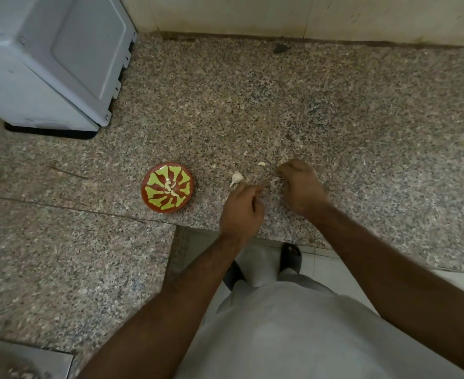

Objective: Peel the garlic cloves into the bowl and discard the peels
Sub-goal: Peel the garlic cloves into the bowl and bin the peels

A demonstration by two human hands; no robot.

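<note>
Both hands work near the counter's front edge (252, 233), bowl (167, 187) just left.
Left hand (240, 209) curled, contents hidden; right hand (299, 184) pinches peel (274, 181); garlic piece (237, 178) between; open granite behind.

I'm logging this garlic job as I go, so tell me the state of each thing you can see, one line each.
bowl: upright on the counter, a few peeled cloves inside.
garlic piece: unpeeled, lying on the counter beyond the left hand.
small clove: loose on the counter.
left hand: fingers curled; contents hidden.
right hand: fingers curled, a pale peel strip at the fingertips.
white appliance: standing at the back left.
</note>
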